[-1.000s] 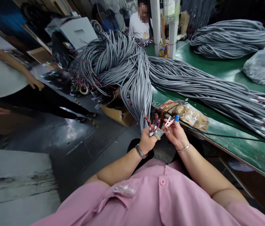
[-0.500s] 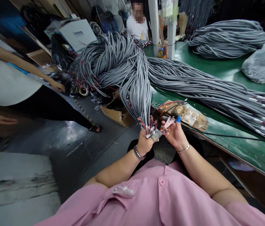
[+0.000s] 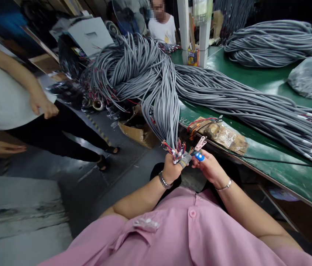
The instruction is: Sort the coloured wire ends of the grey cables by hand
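Observation:
My left hand [image 3: 172, 167] is closed around a bunch of grey cable ends [image 3: 180, 154] whose stripped red, blue and white wires fan out above the fist. My right hand [image 3: 209, 167], with a blue fingertip cover, pinches a small pink clip [image 3: 200, 143] beside those wire ends. The gripped cables run up into a thick grey cable bundle [image 3: 161, 99] that hangs over the edge of the green table [image 3: 288, 177]. Both hands hover in front of my chest, just off the table's near edge.
A person in a white top stands at the left, hand [image 3: 46, 109] near the hip. Another person [image 3: 161, 27] sits beyond the cable heap. A taped brown pad [image 3: 222, 135], a second cable coil [image 3: 272, 42], a plastic bag [image 3: 311, 74] and a cardboard box [image 3: 137, 133] lie around.
My right hand has dropped slightly and turned, with the pink clip now sticking up above its fingers. The person at the left has drawn the arm back from the floor pile towards the body.

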Tool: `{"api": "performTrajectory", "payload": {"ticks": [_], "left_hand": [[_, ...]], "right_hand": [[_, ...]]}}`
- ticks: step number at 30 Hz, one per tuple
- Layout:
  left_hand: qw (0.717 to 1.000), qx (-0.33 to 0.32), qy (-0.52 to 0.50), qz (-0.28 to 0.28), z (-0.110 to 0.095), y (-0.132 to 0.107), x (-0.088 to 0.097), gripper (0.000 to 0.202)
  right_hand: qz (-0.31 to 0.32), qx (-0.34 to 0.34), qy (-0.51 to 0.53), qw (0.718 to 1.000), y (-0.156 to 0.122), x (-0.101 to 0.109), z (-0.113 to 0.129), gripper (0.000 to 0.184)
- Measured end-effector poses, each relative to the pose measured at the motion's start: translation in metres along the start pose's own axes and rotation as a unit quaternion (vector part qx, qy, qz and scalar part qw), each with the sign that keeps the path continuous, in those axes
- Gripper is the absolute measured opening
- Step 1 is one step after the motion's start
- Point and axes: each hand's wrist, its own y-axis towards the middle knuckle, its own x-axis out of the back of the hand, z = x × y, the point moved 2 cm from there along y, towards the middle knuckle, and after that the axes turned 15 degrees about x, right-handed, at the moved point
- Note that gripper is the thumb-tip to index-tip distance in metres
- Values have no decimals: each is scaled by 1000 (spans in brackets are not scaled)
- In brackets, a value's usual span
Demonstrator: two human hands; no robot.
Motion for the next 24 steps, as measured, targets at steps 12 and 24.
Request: {"api": "performTrajectory", "payload": {"ticks": [12, 24], "left_hand": [[977, 12, 172, 127, 3, 6, 15, 18], [996, 28, 33, 75, 8, 6, 8, 30]], "right_hand": [[4, 111, -154, 982, -3, -12, 8, 19], [-56, 85, -118, 988, -2, -5, -4, 20]]}}
